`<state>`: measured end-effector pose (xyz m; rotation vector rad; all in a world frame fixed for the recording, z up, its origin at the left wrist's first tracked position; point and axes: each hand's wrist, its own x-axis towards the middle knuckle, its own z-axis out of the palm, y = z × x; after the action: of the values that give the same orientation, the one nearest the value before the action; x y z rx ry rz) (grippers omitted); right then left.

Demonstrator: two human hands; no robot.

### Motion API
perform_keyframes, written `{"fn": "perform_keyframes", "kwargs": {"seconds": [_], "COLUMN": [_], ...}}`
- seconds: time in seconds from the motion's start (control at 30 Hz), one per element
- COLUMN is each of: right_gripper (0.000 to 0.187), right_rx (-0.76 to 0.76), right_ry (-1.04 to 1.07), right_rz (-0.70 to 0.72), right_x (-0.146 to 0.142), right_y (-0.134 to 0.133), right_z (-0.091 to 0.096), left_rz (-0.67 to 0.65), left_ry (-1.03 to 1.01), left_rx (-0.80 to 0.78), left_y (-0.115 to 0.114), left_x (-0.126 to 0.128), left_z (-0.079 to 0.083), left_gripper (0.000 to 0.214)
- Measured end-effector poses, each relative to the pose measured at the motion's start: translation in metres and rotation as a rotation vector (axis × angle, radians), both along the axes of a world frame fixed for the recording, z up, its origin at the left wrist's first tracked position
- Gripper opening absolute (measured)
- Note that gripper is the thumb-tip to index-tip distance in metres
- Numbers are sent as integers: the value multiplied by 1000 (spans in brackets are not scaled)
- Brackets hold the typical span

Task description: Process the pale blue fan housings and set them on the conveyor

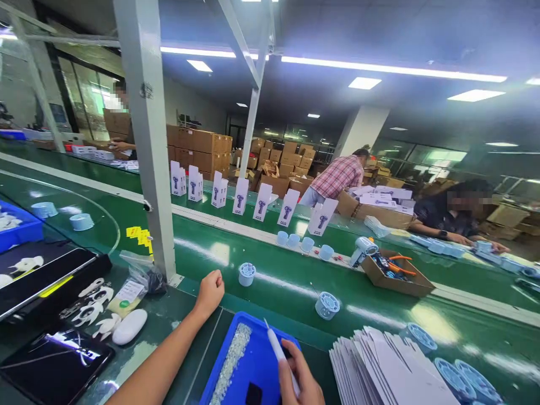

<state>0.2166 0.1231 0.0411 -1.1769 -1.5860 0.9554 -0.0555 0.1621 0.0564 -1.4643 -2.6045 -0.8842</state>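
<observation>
My left hand [210,293] is curled closed over the near edge of the green belt; whatever its fingers hold, if anything, is hidden. Just right of it stands a light-blue round plastic part [247,274] with a spoked top. In my right hand [302,378] is a white pen-shaped tool [275,344], its thin tip pointing up and to the left. Under that tool lies a blue tray [264,360] with a strip of small clear, whitish pieces [233,360] along its left side and a black piece [253,393] near the bottom.
A stack of white sheets [383,371] lies right of the tray. More blue parts [327,305] sit on the green belt [198,253]. White boxes [240,197] line the far side, near a carton of tools [396,275]. A metal post [147,140] rises at left. Other people work beyond.
</observation>
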Motion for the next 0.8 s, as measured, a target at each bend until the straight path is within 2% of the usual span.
{"fn": "perform_keyframes", "kwargs": {"seconds": [0.13, 0.23, 0.47, 0.8], "right_gripper": [32, 33, 30, 28], "right_rx": [39, 62, 75, 117], "right_ry": [93, 132, 94, 0], "right_rz": [170, 209, 217, 254], "right_x": [-20, -27, -26, -28], "right_y": [15, 21, 19, 18], "right_z": [20, 19, 5, 12], "left_rz": [-17, -64, -45, -46], "left_ry": [-33, -64, -155, -217], "left_rx": [-49, -65, -43, 37], "left_y": [-2, 2, 7, 4], "left_x": [-14, -14, -13, -6], "left_z": [-17, -21, -20, -15], "left_gripper": [21, 20, 20, 22]}}
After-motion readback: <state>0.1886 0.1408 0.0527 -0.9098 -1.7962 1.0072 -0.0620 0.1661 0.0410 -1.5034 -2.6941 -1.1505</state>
